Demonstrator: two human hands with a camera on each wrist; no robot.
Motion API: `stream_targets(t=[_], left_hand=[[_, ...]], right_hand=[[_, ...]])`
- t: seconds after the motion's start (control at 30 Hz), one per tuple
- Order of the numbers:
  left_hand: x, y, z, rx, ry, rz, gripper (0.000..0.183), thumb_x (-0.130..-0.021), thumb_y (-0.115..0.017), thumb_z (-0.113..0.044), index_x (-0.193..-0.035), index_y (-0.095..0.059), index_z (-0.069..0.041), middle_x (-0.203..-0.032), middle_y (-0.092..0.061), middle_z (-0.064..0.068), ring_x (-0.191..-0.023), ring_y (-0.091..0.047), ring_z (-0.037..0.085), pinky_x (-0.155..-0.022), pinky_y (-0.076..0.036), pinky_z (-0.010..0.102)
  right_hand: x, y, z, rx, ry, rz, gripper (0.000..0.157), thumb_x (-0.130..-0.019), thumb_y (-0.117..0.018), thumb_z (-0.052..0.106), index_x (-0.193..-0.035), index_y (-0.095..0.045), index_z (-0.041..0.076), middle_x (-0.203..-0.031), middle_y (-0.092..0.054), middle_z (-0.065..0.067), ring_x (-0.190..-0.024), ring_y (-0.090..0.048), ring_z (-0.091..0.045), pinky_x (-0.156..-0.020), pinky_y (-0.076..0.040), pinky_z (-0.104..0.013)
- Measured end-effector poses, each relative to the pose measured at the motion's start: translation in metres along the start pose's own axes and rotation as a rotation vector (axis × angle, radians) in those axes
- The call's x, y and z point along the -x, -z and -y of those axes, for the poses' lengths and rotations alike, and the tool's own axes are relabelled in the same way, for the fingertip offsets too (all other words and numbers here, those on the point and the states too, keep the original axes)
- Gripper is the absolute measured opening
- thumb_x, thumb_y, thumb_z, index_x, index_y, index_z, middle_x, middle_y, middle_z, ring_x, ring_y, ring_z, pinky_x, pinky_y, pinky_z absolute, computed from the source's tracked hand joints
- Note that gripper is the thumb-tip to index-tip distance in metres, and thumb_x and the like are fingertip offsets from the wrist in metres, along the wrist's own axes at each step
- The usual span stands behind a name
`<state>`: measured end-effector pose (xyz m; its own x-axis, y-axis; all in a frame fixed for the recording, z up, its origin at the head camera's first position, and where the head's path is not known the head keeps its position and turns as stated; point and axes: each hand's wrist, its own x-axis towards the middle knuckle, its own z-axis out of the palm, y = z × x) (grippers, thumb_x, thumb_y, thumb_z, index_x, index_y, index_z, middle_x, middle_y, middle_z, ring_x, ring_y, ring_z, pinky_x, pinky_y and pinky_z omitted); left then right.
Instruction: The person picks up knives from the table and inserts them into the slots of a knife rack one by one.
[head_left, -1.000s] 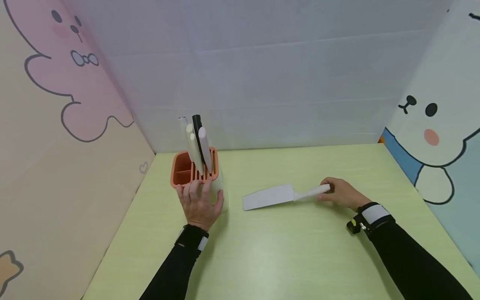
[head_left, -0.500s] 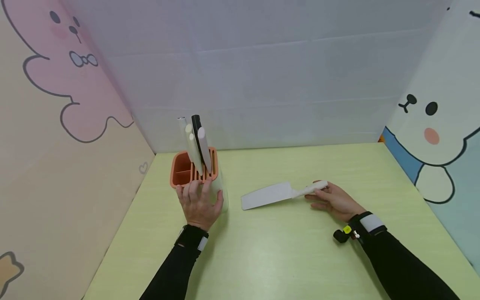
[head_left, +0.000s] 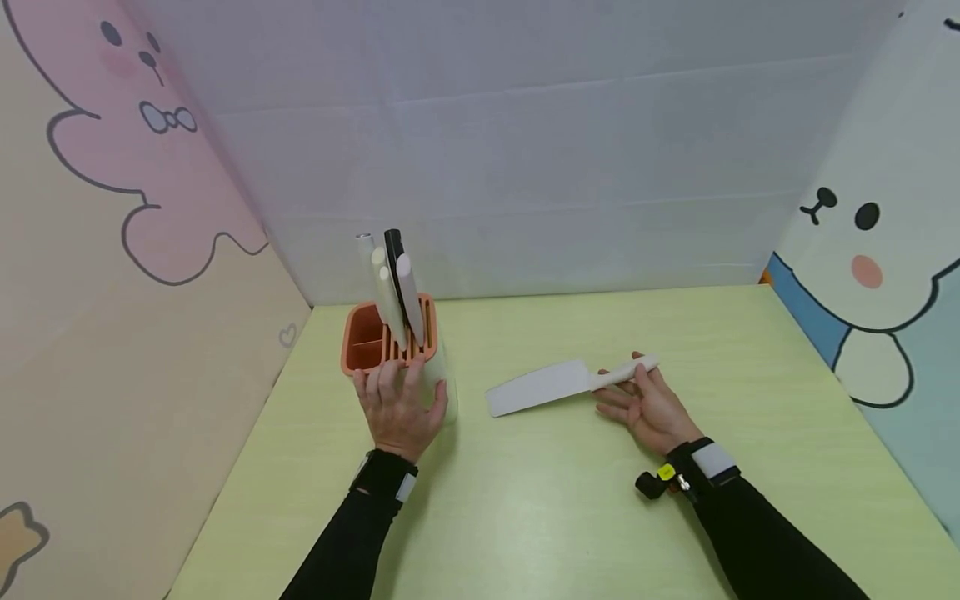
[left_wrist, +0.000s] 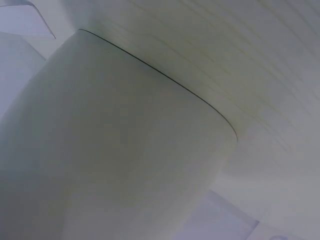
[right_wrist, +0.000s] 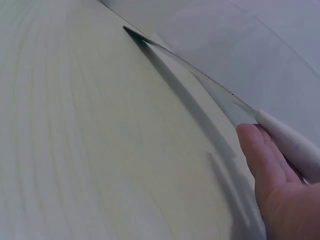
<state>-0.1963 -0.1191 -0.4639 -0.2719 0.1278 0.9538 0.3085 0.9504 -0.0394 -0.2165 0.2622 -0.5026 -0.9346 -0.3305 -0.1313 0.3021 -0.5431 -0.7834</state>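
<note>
A white cleaver (head_left: pixel 538 387) has its handle (head_left: pixel 624 372) pinched between the thumb and fingers of my right hand (head_left: pixel 651 414), palm turned up. In the right wrist view the cleaver blade (right_wrist: pixel 200 74) is seen nearly edge-on, its far end close over the table and its shadow beneath. My left hand (head_left: pixel 399 410) rests against the front of a pale knife block (head_left: pixel 448 392), fingertips at its orange rim and thumb toward the right side. Only the block's smooth wall (left_wrist: pixel 120 135) fills the left wrist view; the left fingers are hidden there.
Several knife handles (head_left: pixel 408 287), white and black, stand upright in the block's slots. An orange compartment (head_left: pixel 365 329) lies left of them. The light green table (head_left: pixel 540 492) meets a pale back wall (head_left: pixel 525 192) and printed side walls.
My right hand has turned palm up and slid inward along the handle toward the blade, bringing the forearm left. The cleaver has tilted slightly. My left hand and the knife block have stayed still.
</note>
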Motion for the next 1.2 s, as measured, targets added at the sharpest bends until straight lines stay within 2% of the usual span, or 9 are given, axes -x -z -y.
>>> stream_targets(t=[0.1, 0.23, 0.33, 0.47, 0.7, 0.83, 0.93, 1.03, 1.2], left_hand=[[0.000, 0.000, 0.000, 0.003, 0.000, 0.001, 0.054, -0.068, -0.070, -0.028, -0.117, -0.058, -0.008, -0.104, -0.047, 0.015, -0.101, -0.040, 0.032, -0.091, -0.030, 0.058], [0.001, -0.001, 0.001, 0.003, 0.000, -0.006, 0.054, -0.068, -0.070, -0.028, -0.117, -0.058, -0.009, -0.104, -0.047, 0.015, -0.101, -0.041, 0.032, -0.091, -0.030, 0.059], [0.001, -0.001, 0.001, -0.001, 0.000, -0.013, 0.054, -0.069, -0.070, -0.028, -0.117, -0.058, -0.009, -0.104, -0.047, 0.015, -0.101, -0.041, 0.032, -0.092, -0.029, 0.059], [0.002, -0.001, 0.002, 0.000, -0.002, -0.017, 0.053, -0.069, -0.069, -0.029, -0.117, -0.058, -0.009, -0.104, -0.047, 0.015, -0.101, -0.041, 0.032, -0.091, -0.030, 0.059], [0.002, -0.002, 0.002, -0.003, -0.011, -0.025, 0.053, -0.069, -0.070, -0.030, -0.116, -0.058, -0.009, -0.104, -0.048, 0.015, -0.101, -0.041, 0.032, -0.090, -0.030, 0.059], [0.002, -0.002, 0.002, -0.005, -0.016, -0.026, 0.051, -0.071, -0.069, -0.030, -0.116, -0.058, -0.009, -0.104, -0.048, 0.015, -0.100, -0.041, 0.032, -0.090, -0.031, 0.058], [0.002, -0.002, 0.001, -0.007, -0.018, -0.025, 0.050, -0.072, -0.068, -0.030, -0.116, -0.059, -0.008, -0.105, -0.048, 0.015, -0.101, -0.041, 0.032, -0.090, -0.031, 0.058], [0.002, -0.002, 0.001, -0.010, -0.016, -0.027, 0.049, -0.073, -0.067, -0.030, -0.116, -0.059, -0.008, -0.105, -0.047, 0.015, -0.101, -0.041, 0.032, -0.091, -0.031, 0.058], [0.001, -0.002, 0.001, -0.012, -0.002, -0.030, 0.047, -0.073, -0.067, -0.030, -0.114, -0.059, -0.008, -0.104, -0.047, 0.015, -0.100, -0.041, 0.032, -0.092, -0.030, 0.057]], right_hand=[[-0.001, -0.001, -0.004, 0.018, 0.009, -0.029, 0.062, -0.103, -0.029, 0.032, -0.147, 0.013, 0.042, -0.153, -0.020, -0.024, -0.133, -0.036, -0.039, -0.100, -0.041, -0.049], [-0.006, -0.003, -0.010, 0.069, 0.008, -0.104, 0.066, -0.103, -0.041, 0.019, -0.150, 0.005, 0.020, -0.146, -0.033, -0.017, -0.122, -0.053, -0.028, -0.095, -0.047, -0.040], [-0.010, -0.006, -0.014, 0.073, 0.009, -0.153, 0.053, -0.101, -0.045, 0.012, -0.142, -0.013, 0.003, -0.138, -0.044, -0.010, -0.110, -0.059, -0.020, -0.092, -0.049, -0.034], [-0.012, -0.006, -0.017, 0.054, 0.024, -0.139, 0.038, -0.101, -0.044, 0.013, -0.132, -0.026, 0.001, -0.139, -0.047, -0.014, -0.110, -0.061, -0.024, -0.094, -0.048, -0.036], [-0.012, -0.007, -0.019, 0.033, 0.048, -0.084, 0.040, -0.103, -0.041, 0.018, -0.134, -0.025, 0.000, -0.154, -0.019, -0.024, -0.118, -0.056, -0.033, -0.095, -0.047, -0.039], [-0.013, -0.008, -0.016, 0.018, 0.059, -0.093, 0.031, -0.103, -0.040, 0.018, -0.128, -0.030, 0.003, -0.154, -0.015, -0.025, -0.116, -0.058, -0.032, -0.095, -0.046, -0.038], [-0.013, -0.010, -0.010, 0.021, 0.080, -0.093, 0.026, -0.103, -0.039, 0.017, -0.124, -0.032, 0.005, -0.154, -0.015, -0.025, -0.114, -0.059, -0.031, -0.095, -0.047, -0.037], [-0.012, -0.015, 0.001, 0.044, 0.113, -0.067, 0.027, -0.103, -0.039, 0.016, -0.125, -0.030, 0.003, -0.153, -0.015, -0.026, -0.113, -0.060, -0.031, -0.093, -0.048, -0.034], [-0.014, -0.030, 0.027, 0.141, 0.198, -0.024, 0.032, -0.102, -0.040, 0.017, -0.128, -0.029, 0.001, -0.143, -0.036, -0.022, -0.102, -0.067, -0.026, -0.088, -0.050, -0.032]])
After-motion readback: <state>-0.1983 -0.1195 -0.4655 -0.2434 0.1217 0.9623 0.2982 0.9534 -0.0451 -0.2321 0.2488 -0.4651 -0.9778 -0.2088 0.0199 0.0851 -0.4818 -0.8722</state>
